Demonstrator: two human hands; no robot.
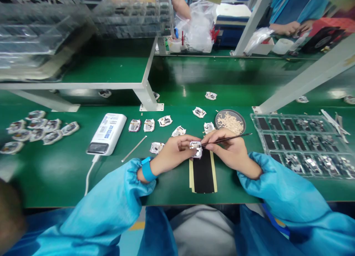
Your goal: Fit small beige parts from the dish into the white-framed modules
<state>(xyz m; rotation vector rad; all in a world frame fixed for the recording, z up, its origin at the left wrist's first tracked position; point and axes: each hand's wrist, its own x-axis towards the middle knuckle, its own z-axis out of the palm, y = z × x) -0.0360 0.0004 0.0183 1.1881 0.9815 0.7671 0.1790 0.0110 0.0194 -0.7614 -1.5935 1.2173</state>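
My left hand (175,151) is closed on a small white watch case (196,149) with parts inside, thumb across its front. In my right hand (229,148) is a pair of dark tweezers (233,137), with the tips at the open case. Beneath both hands lies a black mat strip (204,174) with yellow taped edges. Several similar watch cases lie just beyond, among them one (157,148) beside my left wrist. A round dish (230,121) of small beige pieces sits beyond my right hand.
A white power bank (107,134) with a cable and a thin strip (134,148) lie left, near a cluster of watch cases (37,134). At right is a clear parts tray (302,145). A raised shelf (111,63) holds stacked trays. Other people's hands (291,28) show across the bench.
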